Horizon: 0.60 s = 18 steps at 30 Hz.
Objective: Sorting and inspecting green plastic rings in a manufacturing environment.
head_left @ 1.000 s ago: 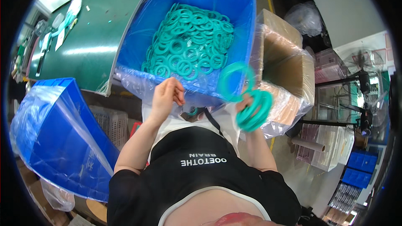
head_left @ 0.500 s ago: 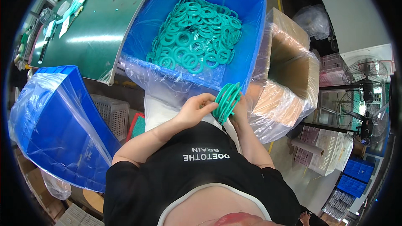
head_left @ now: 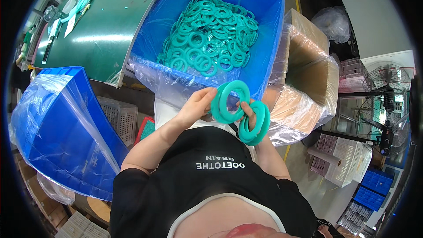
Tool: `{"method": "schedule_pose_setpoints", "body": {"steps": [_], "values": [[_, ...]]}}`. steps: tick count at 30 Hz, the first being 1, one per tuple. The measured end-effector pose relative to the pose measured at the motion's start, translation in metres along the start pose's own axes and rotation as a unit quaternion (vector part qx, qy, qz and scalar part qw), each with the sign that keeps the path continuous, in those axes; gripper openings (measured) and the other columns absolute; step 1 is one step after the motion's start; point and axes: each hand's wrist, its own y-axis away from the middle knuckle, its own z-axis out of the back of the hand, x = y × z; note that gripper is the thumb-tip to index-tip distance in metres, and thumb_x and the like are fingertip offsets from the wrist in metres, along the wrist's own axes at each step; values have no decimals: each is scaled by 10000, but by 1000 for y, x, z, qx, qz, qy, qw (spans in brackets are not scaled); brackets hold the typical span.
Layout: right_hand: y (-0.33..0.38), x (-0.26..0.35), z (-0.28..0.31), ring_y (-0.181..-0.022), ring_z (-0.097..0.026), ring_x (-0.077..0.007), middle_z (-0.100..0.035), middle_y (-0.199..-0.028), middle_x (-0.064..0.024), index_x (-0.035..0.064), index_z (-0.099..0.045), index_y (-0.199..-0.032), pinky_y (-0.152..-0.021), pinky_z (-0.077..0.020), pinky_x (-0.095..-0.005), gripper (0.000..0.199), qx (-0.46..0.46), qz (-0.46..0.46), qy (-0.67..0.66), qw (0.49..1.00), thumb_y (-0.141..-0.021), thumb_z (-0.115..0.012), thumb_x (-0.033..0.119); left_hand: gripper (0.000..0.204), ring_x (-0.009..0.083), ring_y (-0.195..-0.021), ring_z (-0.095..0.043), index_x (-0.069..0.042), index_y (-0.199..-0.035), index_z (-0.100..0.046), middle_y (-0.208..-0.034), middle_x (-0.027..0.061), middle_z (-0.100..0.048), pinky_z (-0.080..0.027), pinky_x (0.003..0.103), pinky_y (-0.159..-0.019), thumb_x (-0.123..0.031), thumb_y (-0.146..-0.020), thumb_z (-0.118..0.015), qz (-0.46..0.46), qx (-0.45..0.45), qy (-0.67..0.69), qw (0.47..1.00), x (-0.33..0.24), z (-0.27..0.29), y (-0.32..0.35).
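Both of my hands hold teal plastic rings in front of my body, just below the near edge of a blue bin [head_left: 273, 31]. My left hand [head_left: 197, 105] pinches the left edge of some upright teal rings [head_left: 218, 105]. Through a second small stack of teal rings [head_left: 261, 125], the fingers of my right hand [head_left: 249, 117] reach and close on them; the rest of that hand lies behind the rings. A large heap of loose teal rings [head_left: 207, 39] fills the middle of the bin, which has a clear plastic liner.
A cardboard box [head_left: 308, 66] lined with clear plastic stands right of the bin. To the left are a green table [head_left: 105, 22] and a tilted blue bin [head_left: 57, 128] with plastic over it. Crates [head_left: 116, 119] and a standing fan [head_left: 385, 101] are farther out.
The rings, earlier one bunch seen edge-on between my hands, are now split into two groups with their faces turned toward view. My left hand has risen slightly.
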Motion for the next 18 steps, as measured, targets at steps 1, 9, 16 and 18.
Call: {"method": "schedule_pose_setpoints", "body": {"steps": [1,9,16,18], "values": [[-1,-1,-2,-579,-554,-113,-571,-636,-46,-8,-610,-952,-521,-413,-238,280,-23,4,-21,1000,-883,-655,259,289,51,-598,-469,-44,-1030,-575,-726,-9,-560,-339,213,-517,-302,-1001,-450,-10,12,-19,1000,1,-1,3],[5,-13,-13,-539,-557,-118,-596,-675,-58,-8,-611,-944,-492,-429,-241,282,-23,58,-17,998,-898,-635,270,277,34,-693,-507,-44,-1138,-562,-836,-20,-573,-385,212,-543,-267,-996,-481,-19,-8,-42,999,2,9,6],[13,-3,-20,-566,-570,-94,-608,-700,-52,-32,-621,-974,-490,-446,-219,297,-35,82,147,985,-905,-624,257,161,160,-675,-594,-32,-947,-551,-747,56,-608,-430,334,-519,-192,-951,-549,-205,-133,-330,912,11,14,-1],[13,-4,-19,-557,-567,-88,-607,-693,-48,-30,-626,-976,-486,-444,-213,307,-28,88,125,988,-897,-635,267,141,258,-615,-591,-25,-904,-535,-685,121,-589,-423,367,-513,-160,-932,-562,-278,-204,-506,791,12,14,-1]]}}
